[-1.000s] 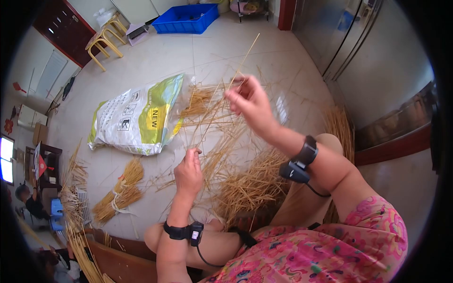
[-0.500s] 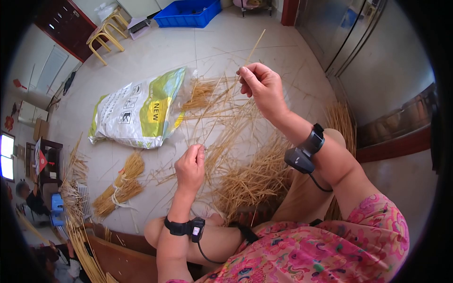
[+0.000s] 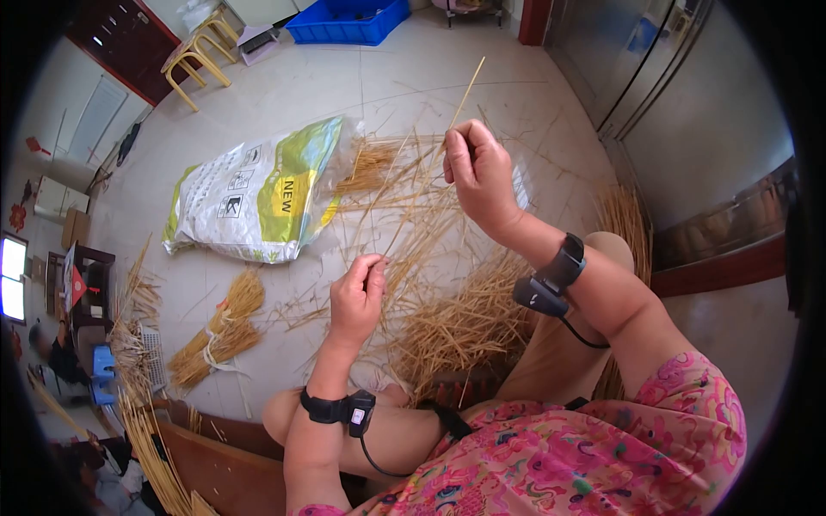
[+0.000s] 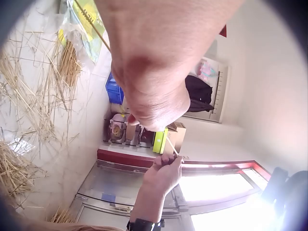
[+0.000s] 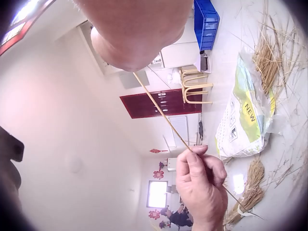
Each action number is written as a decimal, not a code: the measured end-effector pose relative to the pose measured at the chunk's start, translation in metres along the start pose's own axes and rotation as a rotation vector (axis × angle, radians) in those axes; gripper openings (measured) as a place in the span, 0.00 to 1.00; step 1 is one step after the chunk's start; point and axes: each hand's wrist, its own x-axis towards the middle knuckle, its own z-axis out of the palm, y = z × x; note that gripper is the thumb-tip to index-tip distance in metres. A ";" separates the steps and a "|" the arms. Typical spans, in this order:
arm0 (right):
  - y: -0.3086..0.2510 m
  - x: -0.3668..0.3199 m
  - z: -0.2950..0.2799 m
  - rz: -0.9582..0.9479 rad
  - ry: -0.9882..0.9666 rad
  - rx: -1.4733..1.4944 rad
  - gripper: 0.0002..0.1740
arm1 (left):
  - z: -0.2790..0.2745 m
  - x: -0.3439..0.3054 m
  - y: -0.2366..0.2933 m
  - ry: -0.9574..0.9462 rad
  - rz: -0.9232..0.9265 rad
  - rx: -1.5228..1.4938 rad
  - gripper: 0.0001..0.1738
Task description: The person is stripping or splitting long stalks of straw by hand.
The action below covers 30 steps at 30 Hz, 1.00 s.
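A thin straw stalk (image 5: 161,111) stretches between my two hands in the right wrist view. My left hand (image 3: 355,299) pinches it between thumb and curled fingers; a thin end pokes out below that hand in the right wrist view. My right hand (image 3: 483,179), higher and farther right, grips the stalk with fingers folded in. In the head view a length of straw rises above the right hand. Beneath both hands, loose straw stalks (image 3: 422,236) lie scattered on the floor. A large heap of straw (image 3: 460,335) sits close to my legs.
A white and green bag (image 3: 249,193) marked NEW lies left of the straw, a bundle of stalks (image 3: 366,168) at its mouth. Tied straw bundles (image 3: 219,331) lie nearer. Farther off are a blue crate (image 3: 348,26) and stools (image 3: 196,64). More stalks (image 3: 624,224) stand by the right wall.
My right hand has shifted right, its fingers folding in more tightly around the stalk. The left hand has come slightly up and to the right, still pinching.
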 end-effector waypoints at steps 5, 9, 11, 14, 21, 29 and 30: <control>-0.001 -0.012 0.006 -0.047 -0.100 -0.080 0.06 | -0.005 0.002 0.001 0.073 -0.026 0.115 0.03; -0.002 -0.016 0.006 -0.094 -0.205 -0.194 0.06 | -0.004 0.003 -0.001 0.146 -0.041 0.108 0.09; -0.002 -0.019 0.008 -0.174 -0.298 -0.234 0.06 | -0.004 0.002 -0.004 0.129 -0.030 0.115 0.05; -0.002 -0.028 0.011 -0.261 -0.421 -0.227 0.06 | -0.005 0.002 -0.006 0.121 -0.016 0.169 0.03; 0.009 -0.030 -0.006 -0.121 -1.466 -0.336 0.14 | -0.006 0.003 -0.005 0.149 -0.032 0.177 0.02; -0.001 -0.002 0.002 0.446 -0.404 0.446 0.07 | -0.001 0.000 -0.014 0.193 0.051 0.321 0.02; -0.001 -0.004 0.003 0.446 -0.385 0.457 0.06 | -0.001 0.001 -0.014 0.192 0.059 0.339 0.02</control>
